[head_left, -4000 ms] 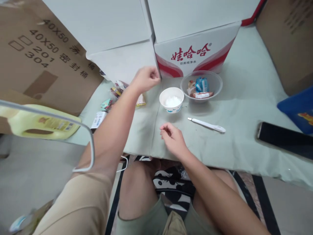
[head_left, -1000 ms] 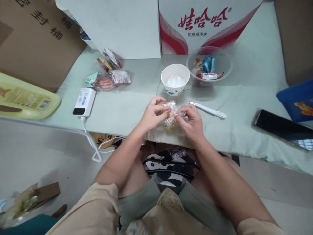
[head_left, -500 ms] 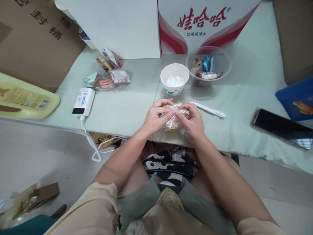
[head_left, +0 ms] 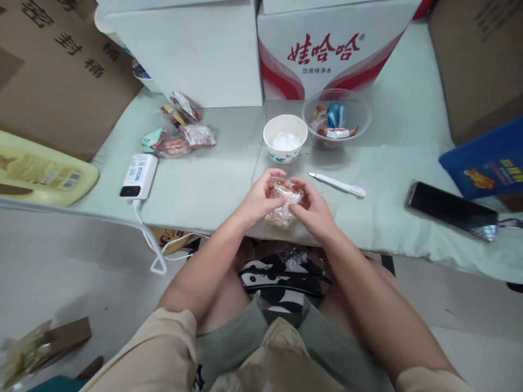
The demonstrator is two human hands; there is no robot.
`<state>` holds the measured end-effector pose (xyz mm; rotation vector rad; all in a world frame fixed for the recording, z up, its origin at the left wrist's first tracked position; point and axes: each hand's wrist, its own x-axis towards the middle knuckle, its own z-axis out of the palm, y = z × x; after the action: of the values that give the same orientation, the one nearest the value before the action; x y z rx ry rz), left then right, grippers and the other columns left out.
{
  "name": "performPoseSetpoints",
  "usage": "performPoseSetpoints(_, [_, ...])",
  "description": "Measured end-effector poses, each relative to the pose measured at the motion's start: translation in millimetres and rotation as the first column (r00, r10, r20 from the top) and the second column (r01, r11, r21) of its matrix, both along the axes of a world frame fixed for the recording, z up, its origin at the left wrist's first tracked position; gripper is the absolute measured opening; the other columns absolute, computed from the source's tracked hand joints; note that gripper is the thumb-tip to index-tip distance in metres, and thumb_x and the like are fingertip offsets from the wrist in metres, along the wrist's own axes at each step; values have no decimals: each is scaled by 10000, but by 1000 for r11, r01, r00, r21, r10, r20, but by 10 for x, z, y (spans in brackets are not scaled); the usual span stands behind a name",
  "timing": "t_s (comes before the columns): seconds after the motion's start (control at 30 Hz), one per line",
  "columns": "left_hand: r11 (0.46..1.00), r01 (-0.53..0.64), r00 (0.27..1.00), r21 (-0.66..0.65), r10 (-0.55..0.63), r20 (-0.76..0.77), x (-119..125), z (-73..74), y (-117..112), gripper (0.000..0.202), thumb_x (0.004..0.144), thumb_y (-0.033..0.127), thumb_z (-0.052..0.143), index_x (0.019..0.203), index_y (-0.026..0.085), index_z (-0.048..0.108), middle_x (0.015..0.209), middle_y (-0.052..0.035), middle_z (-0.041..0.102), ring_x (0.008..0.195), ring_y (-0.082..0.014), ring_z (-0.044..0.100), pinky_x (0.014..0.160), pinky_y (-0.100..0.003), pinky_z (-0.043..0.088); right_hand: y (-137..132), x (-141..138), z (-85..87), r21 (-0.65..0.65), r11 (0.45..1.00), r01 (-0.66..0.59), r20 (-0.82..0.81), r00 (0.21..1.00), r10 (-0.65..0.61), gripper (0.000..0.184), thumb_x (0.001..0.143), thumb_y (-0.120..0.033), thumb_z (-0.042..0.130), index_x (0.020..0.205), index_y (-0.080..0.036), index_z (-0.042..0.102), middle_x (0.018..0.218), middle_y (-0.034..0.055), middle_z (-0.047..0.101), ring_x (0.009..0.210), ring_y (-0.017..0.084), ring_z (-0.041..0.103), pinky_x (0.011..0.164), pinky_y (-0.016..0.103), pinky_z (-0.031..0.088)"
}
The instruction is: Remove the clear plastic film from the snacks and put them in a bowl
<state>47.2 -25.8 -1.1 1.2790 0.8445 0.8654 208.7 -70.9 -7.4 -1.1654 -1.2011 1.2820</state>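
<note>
Pale green cloth covers the worktop [head_left: 400,147] before us, its near edge hanging just beyond our lap, where crumpled clear film [head_left: 296,257] lies on a black-and-white panda print. Over that edge we have a crinkled, clear-wrapped packet [head_left: 281,212], its contents yellowish-brown. Our left hand [head_left: 262,197] is half curled, thumb and fingers on one side of it; our right hand [head_left: 314,206] is bent likewise, gripping the other side. We cannot tell whether the packet touches the cloth or whether its wrapper is torn. Just past our right fingers lies a slim white tool [head_left: 339,184], aslant. Well to our right we see a black phone [head_left: 451,209] near a blue package [head_left: 486,163]; well to our left, a white power bank [head_left: 141,177] with a cable plugged in, and a yellow bottle [head_left: 44,171] on its side. Beyond our hands a paper cup [head_left: 280,153] stands upright with something white and translucent inside, beside a clear plastic bowl [head_left: 363,121] of wrapped snacks. More small packets [head_left: 176,142] lie in a cluster on the left. Behind everything stand white boxes [head_left: 192,60], one with red lettering.
</note>
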Motion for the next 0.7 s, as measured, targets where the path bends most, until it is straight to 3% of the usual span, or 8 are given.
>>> performPoseSetpoints(0.1, [998,55,998,-19,-54,23,36,44,-24,591,655,147,747,1182,249,499,1037,-21,683,865,-150,682,780,-285,523,-72,113,18,50,999,-19,136,991,12,454,736,-354,734,1169,-270,627,1183,62,675,1052,245,636,831,390,561])
performPoseSetpoints(0.2, [996,79,997,39,-79,18,14,52,-9,596,664,226,825,1169,248,508,1127,-59,695,998,-180,688,884,-322,525,-108,286,-5,6,1000,22,178,984,-23,438,720,-361,751,1134,-248,668,1030,46,691,853,211,639,788,405,550])
performPoseSetpoints(0.3, [999,-18,1000,41,18,-6,-48,31,30,550,691,355,851,1142,249,555,1230,-84,672,1161,-212,644,995,-372,502,-109,404,-35,-95,984,150,18,989,-149,393,696,-382,769,1052,-255,663,964,20,680,843,200,637,826,411,556])
performPoseSetpoints(0.37, [997,-38,999,-62,38,-13,-54,11,34,552,700,412,848,1151,248,576,1217,-85,671,1129,-214,657,966,-382,522,-106,396,-42,-182,957,227,-152,955,-256,374,673,-370,779,995,-274,616,992,4,676,907,198,648,853,397,568])
performPoseSetpoints(0.43, [988,5,1000,-153,-2,23,3,-12,5,585,686,433,863,1164,239,587,1180,-83,681,1084,-211,675,931,-371,539,-112,312,-46,-258,937,236,-296,904,-310,390,656,-362,789,969,-283,569,1038,-3,672,952,195,655,870,387,579])
performPoseSetpoints(0.5, [988,13,996,-152,1,94,117,-37,-48,592,686,460,863,1161,231,594,1182,-85,687,1107,-220,673,940,-366,541,-127,187,-59,-284,934,215,-360,879,-312,420,655,-371,796,981,-281,547,1076,8,671,977,199,659,887,389,582])
performPoseSetpoints(0.6, [996,-53,988,-68,62,140,296,-84,-119,624,681,497,862,1179,235,592,1253,-97,678,1159,-243,659,980,-381,542,-144,40,-99,-258,936,238,-295,904,-311,427,699,-418,775,1015,-265,531,1094,37,674,980,207,657,873,386,578])
performPoseSetpoints(0.7, [997,-77,994,-9,78,76,357,-135,-124,666,668,479,873,1206,240,561,1269,-103,674,1174,-256,656,991,-412,549,-119,80,-120,-148,955,259,-65,961,-270,408,739,-464,745,1018,-252,538,1057,48,680,938,212,650,857,395,559])
